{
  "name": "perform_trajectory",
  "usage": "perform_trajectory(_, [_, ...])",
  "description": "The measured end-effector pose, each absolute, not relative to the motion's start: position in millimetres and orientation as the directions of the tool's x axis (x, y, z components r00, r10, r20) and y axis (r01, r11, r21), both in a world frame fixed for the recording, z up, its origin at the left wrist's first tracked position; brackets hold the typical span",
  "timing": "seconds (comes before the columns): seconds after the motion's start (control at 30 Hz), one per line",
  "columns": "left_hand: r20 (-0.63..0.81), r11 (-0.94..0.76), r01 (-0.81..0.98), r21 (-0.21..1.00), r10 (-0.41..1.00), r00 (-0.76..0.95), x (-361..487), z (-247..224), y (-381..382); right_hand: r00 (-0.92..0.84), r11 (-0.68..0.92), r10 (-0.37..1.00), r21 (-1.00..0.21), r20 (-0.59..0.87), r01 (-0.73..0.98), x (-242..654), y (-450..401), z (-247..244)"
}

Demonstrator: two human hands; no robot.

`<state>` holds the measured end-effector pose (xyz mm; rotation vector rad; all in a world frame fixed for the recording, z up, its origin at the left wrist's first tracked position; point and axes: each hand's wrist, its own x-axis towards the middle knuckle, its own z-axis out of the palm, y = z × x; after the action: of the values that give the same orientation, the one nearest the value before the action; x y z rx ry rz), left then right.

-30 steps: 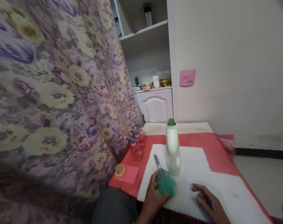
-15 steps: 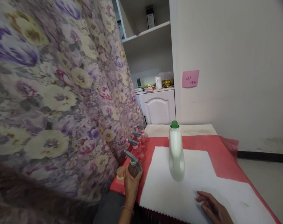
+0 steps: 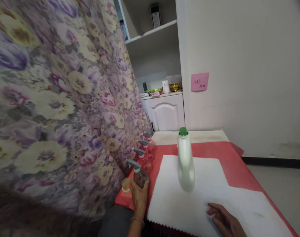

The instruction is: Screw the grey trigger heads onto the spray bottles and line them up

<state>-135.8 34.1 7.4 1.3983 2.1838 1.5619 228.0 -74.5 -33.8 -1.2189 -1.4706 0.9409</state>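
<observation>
My left hand [image 3: 139, 194] is wrapped round a clear spray bottle [image 3: 141, 176] with a grey trigger head and a pale green collar. The bottle stands upright at the table's left side, its lower part hidden by my fingers. Behind it is a row of several clear spray bottles [image 3: 145, 163] with pink collars. A round cap or small jar [image 3: 126, 185] sits just left of my left hand. My right hand [image 3: 225, 220] is near the front of the white cloth, fingers loosely bent and apart, holding nothing. A tall pale green jug [image 3: 186, 164] with a green spout stands upright between my hands.
The white cloth [image 3: 169, 204] lies over a red table cover [image 3: 214, 149]. A floral curtain [image 3: 73, 131] hangs close along the left. Beyond the table are a white cabinet [image 3: 166, 115] with shelves and a wall bearing a pink note [image 3: 199, 81].
The view has shifted slightly. My left hand and the spray bottle in it appear a little further left, still at the same spot beside the row. My right hand looks nearly unchanged.
</observation>
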Motion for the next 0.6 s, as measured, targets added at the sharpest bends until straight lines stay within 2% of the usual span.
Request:
perform_trajectory(0.1, [0.397,0.061,0.616,0.786,0.714,-0.577,-133.8,6.4,34.0,0.041,0.219,0.972,-0.953,0.232,0.207,224.1,-73.6,-37.1])
perform_trajectory(0.33, [0.390,0.089,0.632,0.770,0.718,-0.577,-132.8,5.5,30.8,0.081,0.223,0.967,-0.955,0.242,0.195,217.9,-74.1,-38.2])
perform_trajectory(0.6, [0.396,0.106,0.658,0.746,0.724,-0.565,-130.6,8.0,29.3,-0.052,0.225,0.974,-0.945,0.219,0.239,226.1,-70.7,-35.2])
